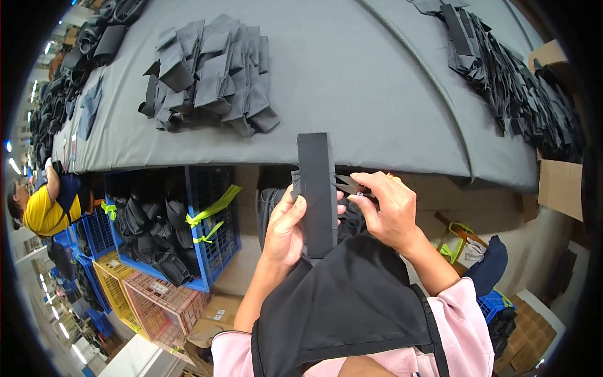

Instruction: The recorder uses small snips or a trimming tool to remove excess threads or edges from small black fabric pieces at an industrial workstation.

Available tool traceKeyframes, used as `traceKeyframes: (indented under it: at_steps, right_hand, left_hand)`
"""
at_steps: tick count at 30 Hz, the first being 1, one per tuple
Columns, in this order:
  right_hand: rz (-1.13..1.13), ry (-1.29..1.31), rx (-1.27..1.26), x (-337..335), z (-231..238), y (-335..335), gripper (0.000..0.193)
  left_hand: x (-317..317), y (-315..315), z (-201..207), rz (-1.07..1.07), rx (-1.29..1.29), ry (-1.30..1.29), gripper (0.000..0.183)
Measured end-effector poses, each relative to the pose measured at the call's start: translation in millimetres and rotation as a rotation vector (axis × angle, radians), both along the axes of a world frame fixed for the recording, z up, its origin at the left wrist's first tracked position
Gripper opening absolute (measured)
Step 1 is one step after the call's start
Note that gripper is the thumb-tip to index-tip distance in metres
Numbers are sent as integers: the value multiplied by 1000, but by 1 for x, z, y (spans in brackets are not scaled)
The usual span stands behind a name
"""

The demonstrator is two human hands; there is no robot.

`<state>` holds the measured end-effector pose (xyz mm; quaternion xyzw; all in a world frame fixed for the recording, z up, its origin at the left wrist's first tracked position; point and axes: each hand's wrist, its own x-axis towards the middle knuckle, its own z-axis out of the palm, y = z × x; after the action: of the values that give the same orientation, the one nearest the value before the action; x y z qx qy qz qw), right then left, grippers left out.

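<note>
**Blades close to fabric and fingers**

The left hand [286, 229] holds a long dark fabric strip [316, 188] upright in front of the body, fingers wrapped around its lower part with the thumb pressed along the edge. The strip stands just below the near edge of the grey table [377, 94], above a black apron [352, 308] on the lap. The right hand [389, 210] is closed around small snips [348, 185], the blades pointing at the strip's right edge — whether they touch the cloth cannot be told.

The likely trouble here is a cut that goes too deep. The blades sit very near the seam, so a slight slip could nick the strip itself rather than a loose thread. The left fingertips lie close to the blades too, and a slip of the strip could bring skin into the cut. The strip is held only at its lower half — its top is free and may flop.

Piles of similar dark pieces [210, 75] lie well apart on the table, and a blue crate [210, 226] holds more beneath.
</note>
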<state>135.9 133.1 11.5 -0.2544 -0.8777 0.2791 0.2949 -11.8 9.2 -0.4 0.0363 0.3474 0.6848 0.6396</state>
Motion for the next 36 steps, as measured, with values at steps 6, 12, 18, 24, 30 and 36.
traceKeyframes:
  at_steps: [6,12,18,24,30,36]
  right_hand:
    - [-59,44,-31,1,-6,-1,27]
    - [-66,38,-7,7,-10,-1,23]
    - [-77,96,-135,8,-12,-3,23]
    - [-63,137,-242,6,-4,-2,26]
    - [40,55,-188,0,-6,1,31]
    - [73,54,-48,-7,-7,4,27]
  left_hand:
    - [2,0,0,-38,-33,-50,40]
    - [2,0,-3,-52,-17,-93,41]
    - [3,-1,-3,-38,-16,-114,41]
    - [3,0,-4,-37,-23,-114,40]
    - [6,0,-2,-58,-21,-106,38]
    - [5,0,-1,-82,-51,-99,37]
